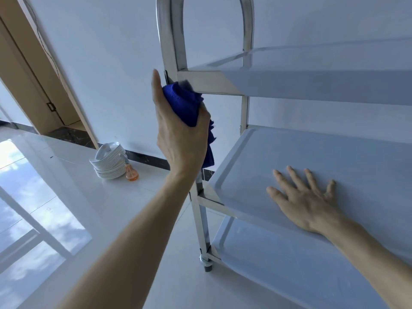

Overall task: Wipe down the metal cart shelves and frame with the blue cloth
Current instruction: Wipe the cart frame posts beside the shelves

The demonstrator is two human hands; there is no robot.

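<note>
Head view, looking along the end of a three-tier metal cart.

Left hand: raised at the near upright post of the cart frame, at the corner where the top shelf joins it. Grip closed around a bunched blue cloth; the fingers curl round the wad from the far side, the thumb points up alongside the post. The upper end of the cloth is pressed against the post and the shelf's front corner (that end is blurred, so the exact contact line cannot be read). A loose tail of cloth hangs below the palm on the cart side.

Right hand: flat, palm down, fingers straight and spread, resting on the middle shelf. It holds nothing. The forearm crosses the shelf's near edge from lower right.

Cart: the arched handle loop rises above the top shelf. The bottom shelf lies under the middle one. One castor is visible at the foot of the near post, standing on the pale glossy floor.

Surroundings: a stack of white plates sits on the floor by the wall, with a small orange spray bottle just beside it, touching or nearly so. A wooden door frame is at far left. A window reflection shows on the floor at lower left.
</note>
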